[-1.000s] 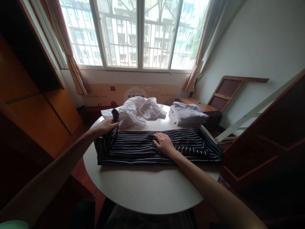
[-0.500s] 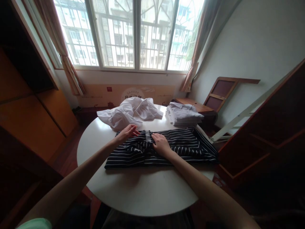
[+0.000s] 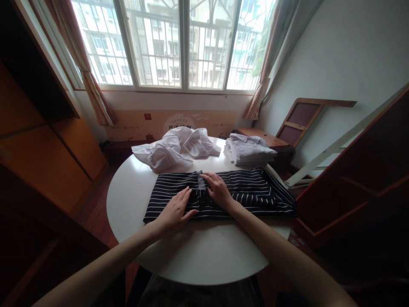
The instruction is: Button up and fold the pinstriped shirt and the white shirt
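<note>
A black garment with white stripes (image 3: 252,187), probably a shirt, lies folded lengthwise across the round white table (image 3: 211,251). My left hand (image 3: 175,211) rests flat on its left part, fingers stretched out and thumb apart. On the middle of the cloth lies my right hand (image 3: 218,189), fingers extended, beside a small pale translucent strip (image 3: 201,181) at the fold. Neither hand visibly grips the fabric. What lies under the palms is hidden.
Behind the garment, a crumpled white cloth (image 3: 174,149) lies at the table's far left. A folded stack of white clothes (image 3: 249,149) sits at the far right. A wooden cabinet (image 3: 265,138) stands beyond it, and a dark red wooden panel (image 3: 354,183) leans at the right.
My left hand has come down toward me from the garment's far edge and changed from pinched fingers to a flat palm. The left part of the cloth looks smoother. My right hand stays nearly in place.
</note>
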